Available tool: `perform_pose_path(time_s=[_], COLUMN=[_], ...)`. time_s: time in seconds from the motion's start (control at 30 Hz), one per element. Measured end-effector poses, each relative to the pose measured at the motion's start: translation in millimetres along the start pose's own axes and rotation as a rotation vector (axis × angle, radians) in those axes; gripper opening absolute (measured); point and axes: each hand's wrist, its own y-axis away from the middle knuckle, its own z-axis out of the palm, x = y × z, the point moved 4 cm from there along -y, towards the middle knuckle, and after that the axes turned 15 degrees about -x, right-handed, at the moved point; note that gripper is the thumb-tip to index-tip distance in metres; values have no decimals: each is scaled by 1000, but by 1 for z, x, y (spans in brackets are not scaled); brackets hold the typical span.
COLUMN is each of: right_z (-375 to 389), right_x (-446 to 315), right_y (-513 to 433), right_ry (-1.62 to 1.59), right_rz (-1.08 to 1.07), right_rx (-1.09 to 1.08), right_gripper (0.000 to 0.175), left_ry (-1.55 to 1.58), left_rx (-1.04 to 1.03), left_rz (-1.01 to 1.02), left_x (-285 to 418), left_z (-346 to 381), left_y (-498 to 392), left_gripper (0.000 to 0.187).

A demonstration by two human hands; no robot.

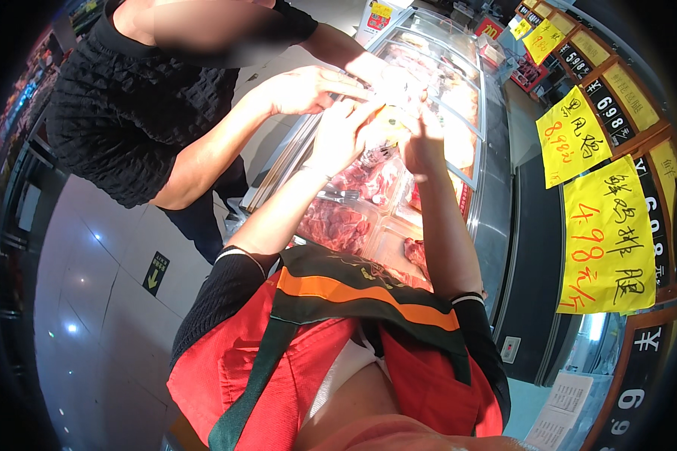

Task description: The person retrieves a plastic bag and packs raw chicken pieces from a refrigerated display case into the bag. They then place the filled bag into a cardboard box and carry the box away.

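Both of my hands are at a clear plastic bag [385, 131] above the meat display case, in strong glare. My left hand [344, 135] grips the bag's left side with fingers bent. On its right side, my right hand [422, 144] is closed on the plastic. Something yellow shows at the bag, but its contents are washed out. Below lie raw red meat pieces [335, 225] in clear trays, and metal tongs [338, 194] rest on the meat beside my left wrist. Another person's hand [307, 90] reaches close to my left fingers.
A person in a black top [124, 118] leans in from the left, both arms over the case. The metal counter edge [493, 186] runs along the right. Yellow handwritten price signs [606, 237] hang there. A floor exit sign [156, 273] marks the tiles at left.
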Motion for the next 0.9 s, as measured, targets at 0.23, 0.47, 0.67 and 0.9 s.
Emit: perform_pose_path(time_s=[0.23, 0.47, 0.67, 0.9], right_z=[2, 17, 14, 13], right_x=[-5, -23, -16, -19], right_y=[0, 0, 2, 4], right_ry=[-119, -447, -425, -360], right_rz=[41, 79, 77, 112], right_rx=[-38, -8, -47, -22], right_gripper=[37, 29, 29, 28], left_ry=[54, 25, 34, 29], left_rx=[-34, -30, -62, -55], left_rz=[-29, -32, -53, -26], left_x=[-2, -4, -3, -1], left_z=[1, 1, -1, -2], left_y=[1, 1, 1, 1], left_gripper=[53, 46, 50, 50])
